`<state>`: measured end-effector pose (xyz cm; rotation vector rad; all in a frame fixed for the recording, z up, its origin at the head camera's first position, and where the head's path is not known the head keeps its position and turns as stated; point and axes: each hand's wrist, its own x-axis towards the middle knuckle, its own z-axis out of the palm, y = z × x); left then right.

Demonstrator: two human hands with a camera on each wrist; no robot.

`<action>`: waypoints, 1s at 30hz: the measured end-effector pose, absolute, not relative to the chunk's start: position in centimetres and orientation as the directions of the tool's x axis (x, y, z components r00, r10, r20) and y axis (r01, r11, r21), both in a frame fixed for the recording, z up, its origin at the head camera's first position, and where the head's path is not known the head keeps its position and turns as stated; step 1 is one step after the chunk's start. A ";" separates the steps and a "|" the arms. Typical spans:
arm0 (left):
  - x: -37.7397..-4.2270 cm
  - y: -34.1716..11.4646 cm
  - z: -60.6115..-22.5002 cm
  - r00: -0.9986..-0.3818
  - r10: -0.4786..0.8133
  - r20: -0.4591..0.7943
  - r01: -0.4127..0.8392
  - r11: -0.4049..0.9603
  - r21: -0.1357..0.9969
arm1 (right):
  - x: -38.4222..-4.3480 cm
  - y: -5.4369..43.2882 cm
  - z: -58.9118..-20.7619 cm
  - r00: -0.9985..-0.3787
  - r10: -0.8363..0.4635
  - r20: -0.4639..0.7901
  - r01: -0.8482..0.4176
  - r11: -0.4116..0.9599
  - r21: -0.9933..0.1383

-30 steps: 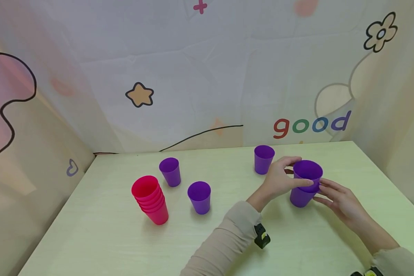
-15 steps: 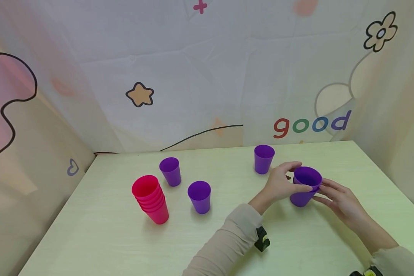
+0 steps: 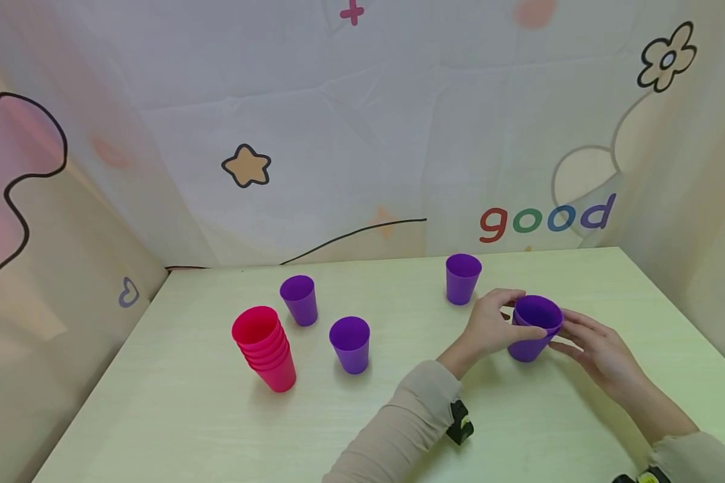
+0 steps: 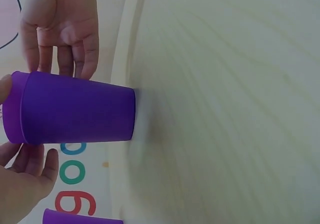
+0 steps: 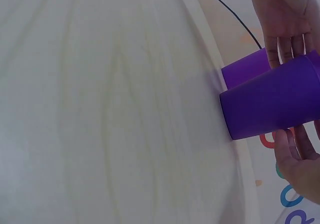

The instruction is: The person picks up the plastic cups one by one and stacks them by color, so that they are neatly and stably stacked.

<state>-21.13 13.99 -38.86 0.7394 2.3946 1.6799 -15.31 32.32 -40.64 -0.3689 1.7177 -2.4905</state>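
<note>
Cartoon-printed backdrop (image 3: 338, 161) behind pale counter (image 3: 175, 422). Left to right: pink cup stack (image 3: 273, 362), nested; two separate purple cups (image 3: 353, 352); third purple cup (image 3: 461, 287) near back edge. Left hand (image 3: 489, 327) grips nested purple cups (image 3: 523, 350) between thumb and fingers, upright at counter's right; right hand (image 3: 599, 354), fingers relaxed, touches their right side.

Head view: up high, looks forward and down, farthest off; fits table (image 3: 175, 416), wall (image 3: 362, 154), left hand (image 3: 488, 325), right hand (image 3: 601, 349).
Left wrist view: low, close to held cups (image 4: 75, 109), faces wall, tipped sideways, table on picture's right.
Right wrist view: low, close, tipped other way, table on picture's left.
All three share held cups, both hands.
</note>
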 end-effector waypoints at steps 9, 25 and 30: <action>-20.6 12.7 -38.6 -0.862 0.456 0.221 0.398 0.340 0.852 | -15.3 31.9 -39.9 -0.977 -0.154 0.147 -0.109 -0.231 -0.967; -18.6 7.1 -38.0 -0.791 0.504 0.347 0.532 0.286 0.797 | -15.3 32.1 -40.0 -0.988 -0.103 0.118 -0.121 0.025 -0.992; -17.7 5.4 -37.9 -0.734 0.551 0.397 0.619 0.303 0.725 | -15.1 32.0 -40.1 -0.987 -0.107 0.120 -0.122 0.015 -0.992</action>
